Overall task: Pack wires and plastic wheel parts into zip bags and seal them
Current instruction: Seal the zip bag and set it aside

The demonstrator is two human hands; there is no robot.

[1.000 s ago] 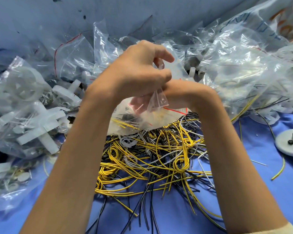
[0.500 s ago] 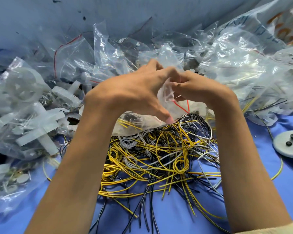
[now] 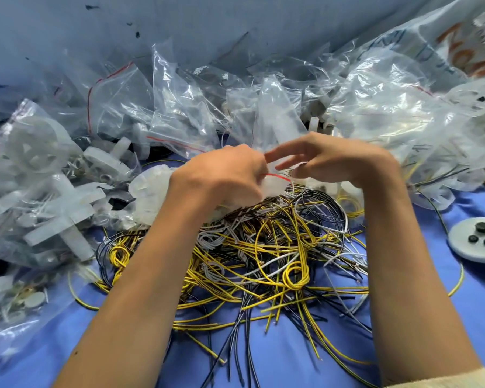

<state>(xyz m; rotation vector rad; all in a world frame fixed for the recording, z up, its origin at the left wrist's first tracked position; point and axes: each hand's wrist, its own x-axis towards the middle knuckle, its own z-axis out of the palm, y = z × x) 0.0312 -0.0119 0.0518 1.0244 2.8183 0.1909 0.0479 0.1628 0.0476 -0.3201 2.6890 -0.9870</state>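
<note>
Blue cloth [image 3: 476, 317] w/ wire pile [image 3: 263, 247] | L grip [image 3: 221, 175] clenched on zip bag [image 3: 275, 186] | R grip [image 3: 336, 161] released, touching bag top

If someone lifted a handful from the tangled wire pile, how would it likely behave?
The wire pile would probably come up floppy and clumped, since its thin loops interlock. Loose ends trail over the blue cloth, so strands would likely drag along.

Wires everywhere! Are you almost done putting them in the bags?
Not nearly. Done: filled bags of white wheel parts lie on the left. In hand: the left hand grips a small zip bag with a red strip, the right hand open beside it. Left to do: the big wire pile lies loose on the table, with empty bags behind.
</note>
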